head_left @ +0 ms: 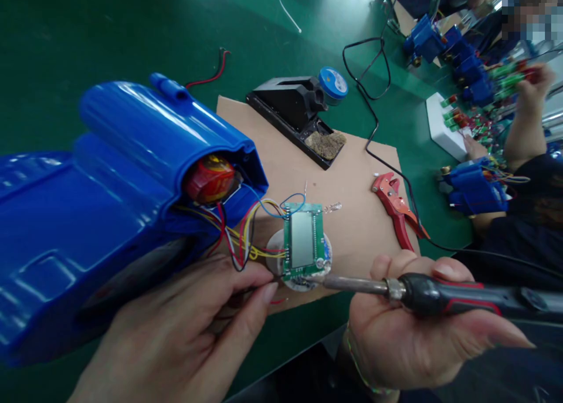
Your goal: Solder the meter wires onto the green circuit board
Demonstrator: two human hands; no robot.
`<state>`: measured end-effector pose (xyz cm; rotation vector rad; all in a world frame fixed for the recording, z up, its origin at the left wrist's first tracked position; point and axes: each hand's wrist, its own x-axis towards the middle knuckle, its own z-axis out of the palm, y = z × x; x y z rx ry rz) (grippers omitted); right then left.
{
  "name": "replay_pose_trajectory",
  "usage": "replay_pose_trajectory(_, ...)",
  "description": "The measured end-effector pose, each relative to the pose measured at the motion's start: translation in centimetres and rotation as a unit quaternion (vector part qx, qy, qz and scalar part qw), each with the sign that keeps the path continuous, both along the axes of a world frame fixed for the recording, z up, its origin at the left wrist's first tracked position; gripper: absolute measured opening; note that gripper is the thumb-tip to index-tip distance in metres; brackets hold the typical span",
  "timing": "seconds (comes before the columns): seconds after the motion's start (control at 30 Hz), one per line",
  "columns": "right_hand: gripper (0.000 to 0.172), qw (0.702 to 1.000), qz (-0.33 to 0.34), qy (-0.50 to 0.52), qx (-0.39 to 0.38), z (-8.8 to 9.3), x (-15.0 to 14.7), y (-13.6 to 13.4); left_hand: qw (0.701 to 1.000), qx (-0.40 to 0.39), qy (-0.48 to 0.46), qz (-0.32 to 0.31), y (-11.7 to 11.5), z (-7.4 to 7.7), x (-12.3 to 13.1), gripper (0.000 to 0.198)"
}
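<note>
My right hand (409, 327) grips a black and red soldering iron (440, 294), its metal tip touching the lower edge of a green circuit board (303, 240) with a grey display. The board rests on a small white round holder (281, 262). My left hand (185, 332) lies under a big blue plastic housing (109, 203), fingers pinched near the coloured wires (237, 239) that run from the housing to the board; what they pinch is too small to make out. A red part sits inside the housing's open end.
A cardboard sheet (352, 174) covers the green table (132, 27). On it stand a black soldering-iron stand with sponge (299, 112), a blue solder spool (333, 83) and red cutters (396, 206). At the right another person's hands (528, 98) work among blue housings and small parts.
</note>
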<state>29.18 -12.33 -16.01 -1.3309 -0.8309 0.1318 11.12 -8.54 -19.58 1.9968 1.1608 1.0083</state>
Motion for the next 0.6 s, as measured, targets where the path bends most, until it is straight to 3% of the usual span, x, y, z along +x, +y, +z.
replay_pose_trajectory(0.33, 0.046, 0.997, -0.013, 0.009, 0.074, -0.5, -0.8, -0.1, 1.0, -0.005, -0.009, -0.023, 0.0, -0.3, -0.1, 0.015)
replay_pose_trajectory(0.6, 0.052, 0.994, -0.029, -0.03, 0.097, -1.1, -0.8, 0.8, 1.0, 0.024, -0.007, -0.006, 0.2, 0.1, 0.7, 0.024)
